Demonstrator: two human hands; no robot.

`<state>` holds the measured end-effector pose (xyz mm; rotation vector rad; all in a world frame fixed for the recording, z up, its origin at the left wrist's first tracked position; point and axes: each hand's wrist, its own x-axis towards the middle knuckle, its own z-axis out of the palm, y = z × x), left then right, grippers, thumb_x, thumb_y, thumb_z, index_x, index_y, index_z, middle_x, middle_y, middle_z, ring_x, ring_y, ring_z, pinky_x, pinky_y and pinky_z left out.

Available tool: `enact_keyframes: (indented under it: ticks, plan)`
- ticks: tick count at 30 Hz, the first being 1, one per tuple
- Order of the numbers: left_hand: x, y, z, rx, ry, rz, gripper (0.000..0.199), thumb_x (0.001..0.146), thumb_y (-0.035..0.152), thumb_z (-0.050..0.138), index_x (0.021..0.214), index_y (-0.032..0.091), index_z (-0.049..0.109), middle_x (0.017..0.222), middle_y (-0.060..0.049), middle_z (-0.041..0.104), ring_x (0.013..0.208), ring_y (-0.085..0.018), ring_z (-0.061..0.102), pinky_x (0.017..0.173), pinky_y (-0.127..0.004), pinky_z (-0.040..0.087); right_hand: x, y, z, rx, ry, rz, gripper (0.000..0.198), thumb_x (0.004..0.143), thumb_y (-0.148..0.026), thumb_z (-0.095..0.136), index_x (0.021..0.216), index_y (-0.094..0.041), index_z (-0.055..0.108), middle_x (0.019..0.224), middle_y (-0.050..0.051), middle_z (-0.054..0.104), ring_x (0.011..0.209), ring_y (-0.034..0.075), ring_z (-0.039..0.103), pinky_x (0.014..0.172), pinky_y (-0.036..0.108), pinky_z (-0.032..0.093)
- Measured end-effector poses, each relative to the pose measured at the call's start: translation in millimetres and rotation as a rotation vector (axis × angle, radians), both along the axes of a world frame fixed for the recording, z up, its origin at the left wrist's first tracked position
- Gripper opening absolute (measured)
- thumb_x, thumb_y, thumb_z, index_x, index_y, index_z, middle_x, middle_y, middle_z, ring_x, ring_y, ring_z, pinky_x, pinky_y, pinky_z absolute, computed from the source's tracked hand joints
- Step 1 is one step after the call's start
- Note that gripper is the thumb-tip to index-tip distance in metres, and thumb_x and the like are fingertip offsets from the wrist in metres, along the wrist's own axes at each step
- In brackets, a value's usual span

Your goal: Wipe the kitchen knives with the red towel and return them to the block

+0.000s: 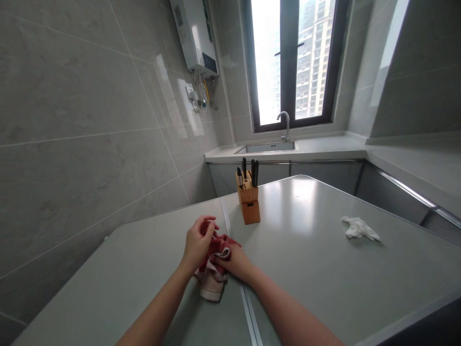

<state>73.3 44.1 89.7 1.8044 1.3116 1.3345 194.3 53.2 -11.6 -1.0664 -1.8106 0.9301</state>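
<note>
A crumpled red-and-pale cloth sits on the near-middle part of the tabletop, mostly left of a pale seam strip. The right hand grips its right side, fingers closed on the fabric. The left hand is at its far left edge with fingers curled; whether they grip it, I cannot tell. Just beyond stands a wooden knife block with dark-handled knives. A crumpled white tissue lies well to the right, and a sink is at the far side
</note>
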Motion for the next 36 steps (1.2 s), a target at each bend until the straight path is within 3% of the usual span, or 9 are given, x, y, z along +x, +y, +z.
enact_keyframes:
  ticks: [3,6,8,10,13,18,26,31,36]
  plan:
    - [-49.9,-5.8,-51.3,-0.062,-0.014,0.183,0.020,0.081,0.038,0.050,0.091,0.022,0.057,0.078,-0.002,0.065,0.066,-0.017,0.064,0.063,-0.028,0.052,-4.5,2.1,-2.2,-0.077,0.234,0.009,0.029,0.071,-0.042,0.066,0.086,-0.017,0.063,0.086,0.003,0.068,0.078,0.017,0.061,0.074,0.028,0.046]
    - [-74.9,-8.5,-88.0,-0.113,-0.039,0.177,0.029,0.078,0.043,0.053,0.089,0.018,0.060,0.083,-0.006,0.067,0.076,-0.022,0.065,0.071,-0.033,0.052,-8.1,1.1,-1.3,-0.271,0.501,0.045,0.031,0.070,-0.044,0.066,0.084,-0.016,0.063,0.089,0.006,0.069,0.084,0.020,0.062,0.080,0.032,0.047]
    - [-80.2,-11.3,-98.6,-0.117,-0.035,0.132,0.034,0.080,0.046,0.050,0.091,0.016,0.061,0.088,-0.009,0.068,0.085,-0.024,0.064,0.079,-0.036,0.050,-8.9,-0.8,2.1,-0.438,0.733,0.085,0.032,0.071,-0.042,0.067,0.091,-0.017,0.063,0.094,0.007,0.069,0.088,0.021,0.063,0.084,0.035,0.047]
    - [-82.0,-15.0,-100.2,-0.087,-0.017,0.034,0.038,0.082,0.047,0.046,0.098,0.016,0.061,0.100,-0.011,0.066,0.096,-0.025,0.061,0.087,-0.039,0.047,-8.3,-2.2,7.4,-0.598,0.941,0.187,0.031,0.072,-0.040,0.067,0.092,-0.017,0.062,0.091,0.006,0.070,0.088,0.022,0.064,0.085,0.038,0.047]
    - [-83.4,-21.3,-96.3,0.011,0.065,-0.123,0.051,0.075,0.046,0.058,0.117,0.017,0.053,0.119,-0.013,0.058,0.109,-0.029,0.055,0.095,-0.042,0.042,-5.9,-3.1,17.2,-0.670,1.143,0.309,0.028,0.073,-0.038,0.066,0.092,-0.017,0.063,0.090,0.005,0.070,0.090,0.021,0.064,0.089,0.037,0.046]
    - [-78.3,-27.2,-98.4,0.131,0.252,-0.080,0.084,0.059,0.026,0.074,0.134,0.020,0.037,0.136,-0.013,0.044,0.125,-0.030,0.040,0.106,-0.046,0.029,-1.5,-9.0,32.9,-0.796,1.190,0.366,0.024,0.073,-0.039,0.064,0.086,-0.019,0.064,0.083,0.005,0.071,0.092,0.023,0.064,0.088,0.037,0.047]
    - [-81.8,-19.0,-108.5,-0.019,-0.067,0.096,0.049,0.071,0.011,0.050,0.119,0.019,0.056,0.121,-0.006,0.060,0.112,-0.022,0.054,0.100,-0.035,0.038,-0.8,-17.2,41.6,-0.807,1.144,0.511,0.061,0.077,-0.063,0.046,0.113,-0.015,0.057,0.113,0.011,0.064,0.114,0.027,0.053,0.097,0.044,0.039]
    - [-87.4,-12.2,-116.2,-0.170,-0.388,0.101,0.037,0.074,0.020,0.055,0.110,0.013,0.062,0.110,-0.010,0.066,0.100,-0.024,0.060,0.089,-0.035,0.045,-4.3,-10.9,34.5,-0.799,1.098,0.435,0.048,0.079,-0.048,0.056,0.113,-0.014,0.055,0.112,0.012,0.064,0.111,0.026,0.056,0.097,0.044,0.039]
    - [-87.2,-11.4,-117.8,-0.260,-0.546,0.076,0.044,0.071,0.026,0.063,0.113,0.012,0.060,0.103,-0.011,0.068,0.091,-0.023,0.064,0.082,-0.033,0.048,-8.1,-6.8,20.4,-0.712,0.972,0.176,0.038,0.066,-0.026,0.073,0.098,-0.014,0.058,0.088,0.008,0.071,0.086,0.024,0.067,0.087,0.041,0.047]
